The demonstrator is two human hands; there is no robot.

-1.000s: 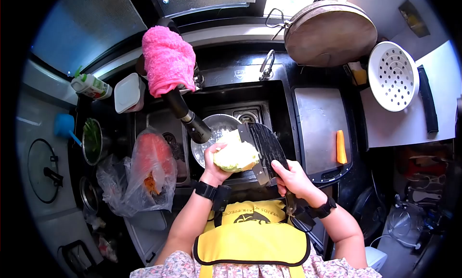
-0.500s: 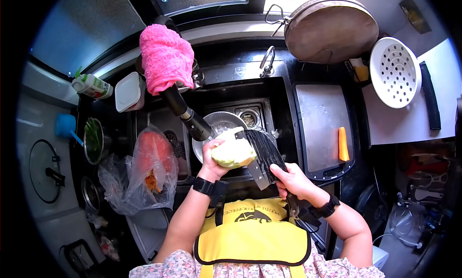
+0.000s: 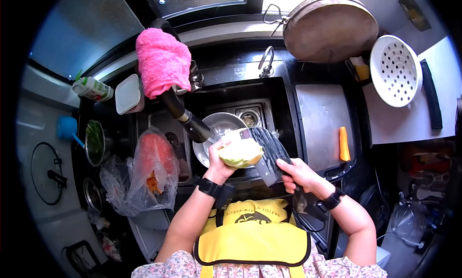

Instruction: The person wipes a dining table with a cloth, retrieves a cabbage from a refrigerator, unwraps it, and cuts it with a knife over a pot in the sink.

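Observation:
A pale green, leafy round vegetable, like cabbage (image 3: 239,153), is held in my left hand (image 3: 219,163) above the sink. My right hand (image 3: 302,176) is closed on the handle of a broad dark cleaver (image 3: 270,150), whose blade touches or overlaps the vegetable's right side. Beneath the vegetable a metal bowl (image 3: 201,152) stands in the sink, under the black faucet (image 3: 192,126). The blade hides part of the sink's right side.
A pink towel (image 3: 163,61) wraps the faucet's top. To the right, a peeled carrot (image 3: 344,144) lies on a cutting board (image 3: 320,119). Plastic bags with reddish contents (image 3: 154,157) are left of the sink. A white perforated colander (image 3: 396,71) stands at the upper right.
The vegetable and my left hand have shifted slightly right since half a second ago. My right hand and the cleaver have also moved a little right.

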